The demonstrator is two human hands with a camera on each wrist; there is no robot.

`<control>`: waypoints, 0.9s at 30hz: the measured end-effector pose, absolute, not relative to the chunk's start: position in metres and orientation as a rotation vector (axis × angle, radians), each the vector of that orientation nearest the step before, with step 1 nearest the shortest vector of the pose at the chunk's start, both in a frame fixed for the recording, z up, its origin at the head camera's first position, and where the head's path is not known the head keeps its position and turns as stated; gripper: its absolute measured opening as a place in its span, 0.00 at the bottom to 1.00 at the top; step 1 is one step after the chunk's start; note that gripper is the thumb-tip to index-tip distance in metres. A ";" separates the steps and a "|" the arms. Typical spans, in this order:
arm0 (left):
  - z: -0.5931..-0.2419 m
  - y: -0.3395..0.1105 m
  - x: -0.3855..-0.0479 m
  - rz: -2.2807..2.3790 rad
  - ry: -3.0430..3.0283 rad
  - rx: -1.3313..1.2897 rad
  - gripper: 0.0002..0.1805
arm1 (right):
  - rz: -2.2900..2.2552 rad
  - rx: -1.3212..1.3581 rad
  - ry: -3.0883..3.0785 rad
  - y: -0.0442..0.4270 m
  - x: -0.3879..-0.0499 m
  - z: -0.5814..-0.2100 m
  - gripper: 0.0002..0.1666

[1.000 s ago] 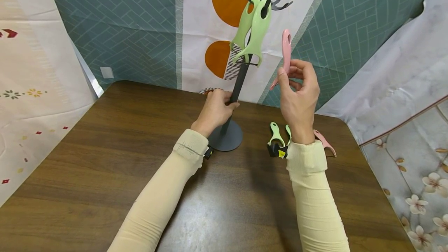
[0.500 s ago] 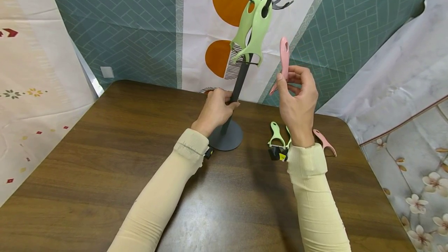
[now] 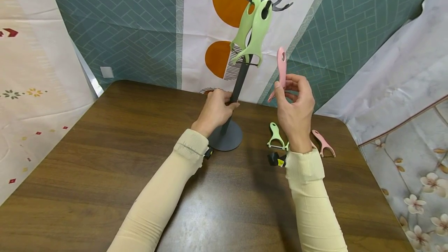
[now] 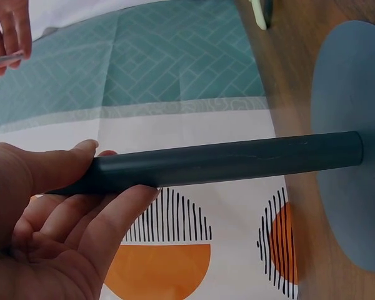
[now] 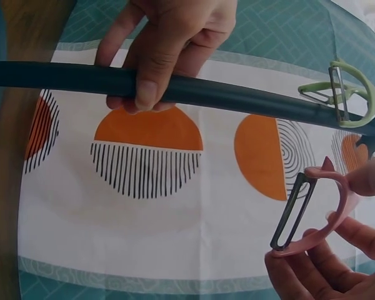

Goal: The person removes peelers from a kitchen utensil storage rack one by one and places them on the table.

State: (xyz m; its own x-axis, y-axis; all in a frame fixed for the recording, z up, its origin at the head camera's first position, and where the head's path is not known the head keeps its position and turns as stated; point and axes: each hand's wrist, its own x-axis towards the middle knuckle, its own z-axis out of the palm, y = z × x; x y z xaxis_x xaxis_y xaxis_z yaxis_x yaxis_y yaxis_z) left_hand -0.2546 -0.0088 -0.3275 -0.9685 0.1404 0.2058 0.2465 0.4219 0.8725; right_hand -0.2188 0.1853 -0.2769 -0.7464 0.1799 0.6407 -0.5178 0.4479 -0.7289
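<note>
left hand (image 3: 215,110) grips the stand (image 3: 240,81) inside the table edge (image 3: 154,87); right hand (image 3: 296,108) pinches a pink peeler (image 3: 282,65), air between.

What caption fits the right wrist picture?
Left hand grips the dark pole; right hand holds a pink peeler.

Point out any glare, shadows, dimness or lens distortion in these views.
Head view: pale glare on the table, a soft shadow beside the right sleeve; left wrist view: dimmer, muted colours; right wrist view: also dim, and the pole looks bowed, probably lens distortion, since it looks straight in the head view.
</note>
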 end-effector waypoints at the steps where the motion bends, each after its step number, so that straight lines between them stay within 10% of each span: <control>1: -0.328 -0.009 -0.254 -1.601 -2.563 -0.350 0.15 | 1.335 0.280 -2.037 0.186 -0.218 -0.278 0.17; 27: -0.328 -0.009 -0.255 -1.612 -2.560 -0.360 0.15 | 1.260 0.259 -2.145 0.189 -0.212 -0.304 0.17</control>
State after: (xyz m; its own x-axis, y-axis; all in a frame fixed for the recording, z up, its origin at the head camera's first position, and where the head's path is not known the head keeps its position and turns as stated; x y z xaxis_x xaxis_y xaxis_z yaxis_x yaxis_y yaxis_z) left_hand -0.2547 -0.0093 -0.3281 -0.9677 0.1482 0.2039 0.2480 0.4134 0.8761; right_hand -0.2120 0.1889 -0.3038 -0.7824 0.1410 0.6066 -0.4614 0.5230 -0.7166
